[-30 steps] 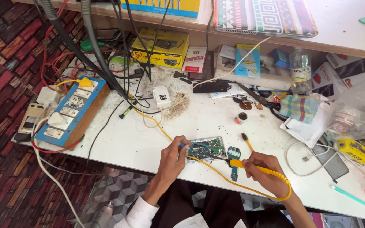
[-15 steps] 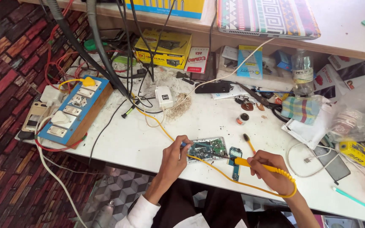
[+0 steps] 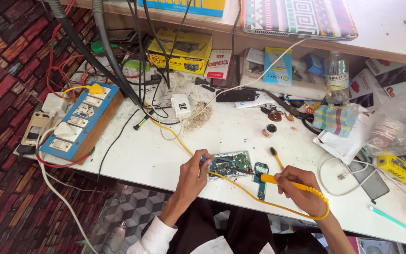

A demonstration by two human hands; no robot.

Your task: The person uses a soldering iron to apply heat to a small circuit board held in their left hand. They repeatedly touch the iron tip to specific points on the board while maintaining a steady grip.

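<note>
An opened phone with a green circuit board (image 3: 231, 164) lies on the white table (image 3: 146, 160) near the front edge. My left hand (image 3: 192, 176) rests at its left end, pinching a thin blue-handled tool against the board. My right hand (image 3: 300, 188) grips a yellow soldering iron (image 3: 278, 180) whose tip points left onto the board. Its yellow cord (image 3: 184, 143) loops under my wrist and runs back across the table. A small blue-green board strip (image 3: 261, 174) lies just right of the phone, under the iron.
A blue switch board with sockets (image 3: 78, 120) sits at the left. Behind are a white charger (image 3: 181, 106), a small flux tin (image 3: 270, 130), a brush (image 3: 276, 158), a checked cloth (image 3: 333, 120), a plastic bottle (image 3: 337, 77), boxes and a plastic bag (image 3: 400, 122).
Both hands stay at the phone board; the soldering iron tip has shifted slightly along the board. The camera view has drifted a little.
</note>
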